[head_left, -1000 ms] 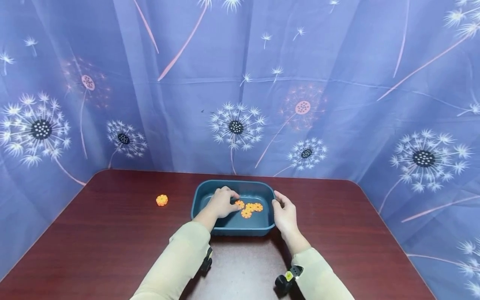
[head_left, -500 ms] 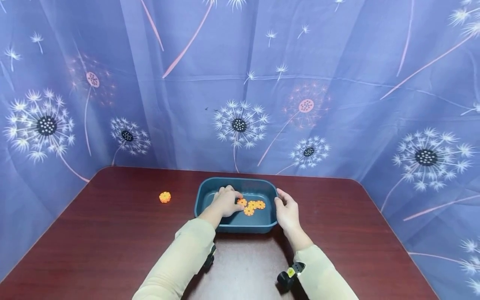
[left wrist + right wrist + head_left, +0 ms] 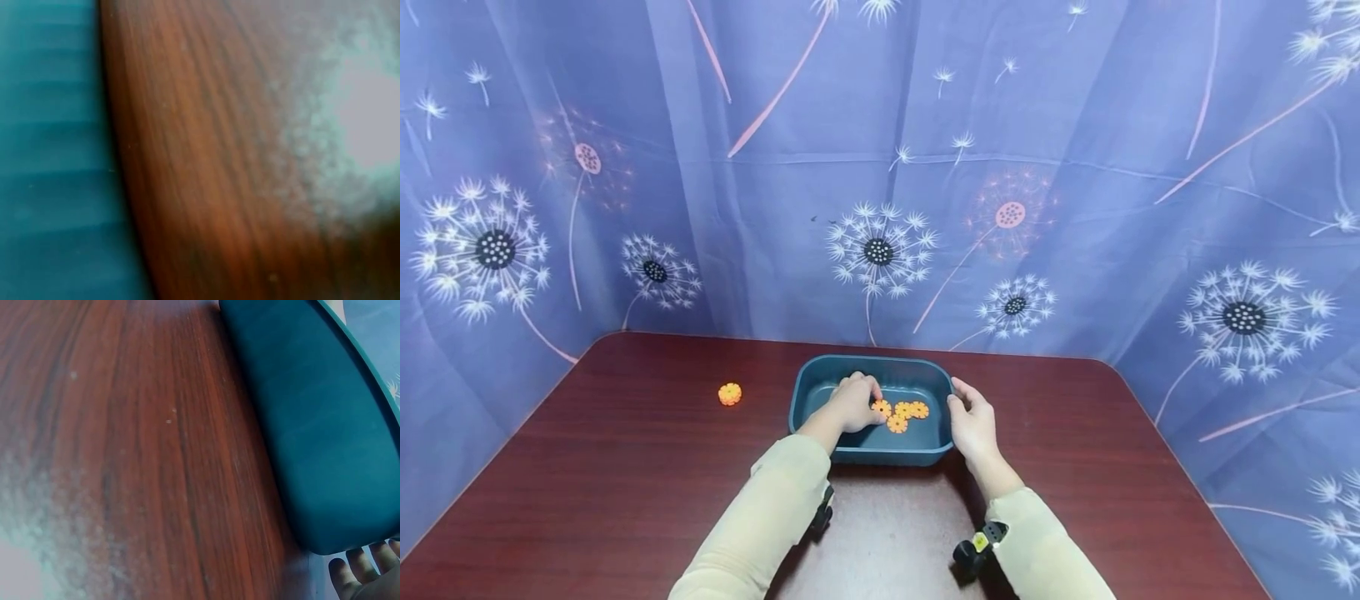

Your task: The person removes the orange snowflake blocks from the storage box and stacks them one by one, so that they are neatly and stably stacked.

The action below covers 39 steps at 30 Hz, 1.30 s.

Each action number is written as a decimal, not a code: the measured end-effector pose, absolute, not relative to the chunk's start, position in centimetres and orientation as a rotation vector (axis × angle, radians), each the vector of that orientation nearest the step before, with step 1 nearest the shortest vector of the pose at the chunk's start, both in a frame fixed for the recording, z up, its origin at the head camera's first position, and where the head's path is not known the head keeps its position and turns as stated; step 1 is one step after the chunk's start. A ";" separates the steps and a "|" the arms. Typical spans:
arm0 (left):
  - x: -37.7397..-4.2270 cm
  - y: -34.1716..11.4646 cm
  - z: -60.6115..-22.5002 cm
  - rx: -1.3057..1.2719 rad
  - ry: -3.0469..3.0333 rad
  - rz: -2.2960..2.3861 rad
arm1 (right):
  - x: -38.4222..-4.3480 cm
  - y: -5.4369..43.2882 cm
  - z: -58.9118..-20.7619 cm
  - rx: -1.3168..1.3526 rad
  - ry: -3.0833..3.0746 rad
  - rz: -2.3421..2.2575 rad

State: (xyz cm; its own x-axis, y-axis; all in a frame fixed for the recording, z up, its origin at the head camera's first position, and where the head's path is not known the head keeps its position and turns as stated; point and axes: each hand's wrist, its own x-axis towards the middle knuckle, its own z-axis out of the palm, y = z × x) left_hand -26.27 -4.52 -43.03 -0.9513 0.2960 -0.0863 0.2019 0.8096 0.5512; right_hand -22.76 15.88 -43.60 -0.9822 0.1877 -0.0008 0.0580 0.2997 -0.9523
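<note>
**Left hand [image 3: 852, 406] on a disc [image 3: 882, 409], right hand [image 3: 973, 425] at the bin [image 3: 887, 457]**

Clock centred on bin, head view, near to far.

Two sleeves: left sleeve [image 3: 756, 525] at 7, right sleeve [image 3: 1048, 546] at 5. Two wrist cams: left cam [image 3: 822, 512] and right cam [image 3: 967, 557], one per arm.

One bin on one table [image 3: 587, 467], long side facing the person, probably so both hands reach it easily.

Right hand at 3, outside the bin: fingers slightly apart, tips at the end wall per right wrist view, nothing pinched that I can see. My read: steadying the bin against sliding.

Left hand reaches in from 7. Thumb and forefinger look pinched on one disc near bin centre; by the edges, presumably because it's thin and flat. Other fingers mostly hidden, can't tell. Left wrist view shows no hand.

Three more discs [image 3: 897, 424] on the bin floor, just beside the pinch toward 3, bunched. Four visible in the bin.

One stack [image 3: 730, 394] at 9 on the table, well apart from the bin, likely piled to keep those discs together. Layer count: can't tell.

One curtain [image 3: 880, 100] at 12.
</note>
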 end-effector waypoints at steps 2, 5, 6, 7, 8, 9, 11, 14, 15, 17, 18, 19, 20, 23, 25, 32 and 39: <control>-26.3 -4.6 -43.0 0.405 2.815 0.904 | -22.8 15.9 -43.6 -0.229 -2.439 1.786; -26.4 -4.7 -43.0 0.418 2.775 1.019 | -22.8 15.8 -43.5 -0.229 -2.441 1.793; -26.4 -4.7 -43.0 0.418 2.759 1.055 | -22.8 15.8 -43.5 -0.230 -2.442 1.796; -26.4 -4.8 -43.1 0.413 2.748 1.078 | -22.8 15.8 -43.5 -0.230 -2.440 1.799; -26.4 -4.9 -43.1 0.404 2.735 1.102 | -22.7 15.8 -43.5 -0.229 -2.440 1.802; -26.4 -4.9 -43.1 0.394 2.722 1.133 | -22.7 15.7 -43.5 -0.228 -2.439 1.805; -26.3 -5.0 -43.2 0.372 2.698 1.182 | -22.6 15.7 -43.5 -0.229 -2.440 1.804; -26.2 -5.3 -43.1 0.343 2.666 1.257 | -22.6 15.8 -43.6 -0.238 -2.435 1.801; -26.2 -5.4 -43.1 0.335 2.652 1.282 | -22.6 15.8 -43.7 -0.239 -2.433 1.796; -26.2 -5.5 -42.9 0.325 2.625 1.334 | -22.7 15.8 -43.7 -0.236 -2.426 1.787; -26.2 -5.6 -42.8 0.314 2.609 1.357 | -22.8 15.9 -43.7 -0.235 -2.424 1.786; -26.2 -5.7 -42.7 0.300 2.594 1.377 | -22.8 15.9 -43.7 -0.233 -2.424 1.785; -26.3 -5.8 -42.6 0.293 2.582 1.395 | -22.8 15.9 -43.7 -0.230 -2.425 1.785; -26.2 -6.1 -42.3 0.271 2.558 1.425 | -22.9 15.9 -43.8 -0.237 -2.429 1.789; -26.1 -6.3 -42.1 0.266 2.551 1.435 | -22.9 15.9 -43.8 -0.241 -2.433 1.789; -25.6 -7.2 -41.1 0.224 2.543 1.496 | -23.2 16.0 -43.5 -0.221 -2.416 1.799; -25.1 -8.4 -40.8 0.177 2.542 1.562 | -22.8 15.9 -43.5 -0.233 -2.426 1.811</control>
State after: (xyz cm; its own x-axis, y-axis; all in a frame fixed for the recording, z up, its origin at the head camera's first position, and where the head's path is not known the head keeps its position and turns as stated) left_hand -25.07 -8.38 -40.77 -0.9813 0.1802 -0.0682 0.0206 0.4500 0.8928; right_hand -22.83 15.92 -43.48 -0.9828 0.1846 -0.0073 0.0595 0.2786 -0.9586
